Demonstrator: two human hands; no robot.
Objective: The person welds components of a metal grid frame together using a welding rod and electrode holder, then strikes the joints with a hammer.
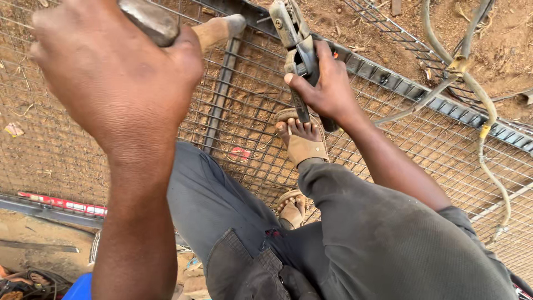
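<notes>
Two hands are at work over a wire mesh panel [388, 133] laid flat on bare soil. The right hand [327, 89] is closed around the grip of a welding electrode holder [297, 39], whose grey jaws point up and away toward the dark steel frame bar [388, 78] along the panel's far edge; no rod tip or arc can be made out. The left hand [116, 83] is raised close to the camera, fist clamped on a dull metal handle [147, 19] — likely a hammer, though its head is out of view. A sandalled foot [302, 139] stands on the mesh directly below the holder, and a second foot [291, 208] lies nearer the body. A yellowish cable [483, 105] trails over the mesh to the right. To do this step well, as judged from here: keep the holder steady at the joint where mesh wire meets frame bar, keep bare toes clear of spatter, keep the cable slack — never taut — and hold the left-hand tool well apart from the live jaws.
</notes>
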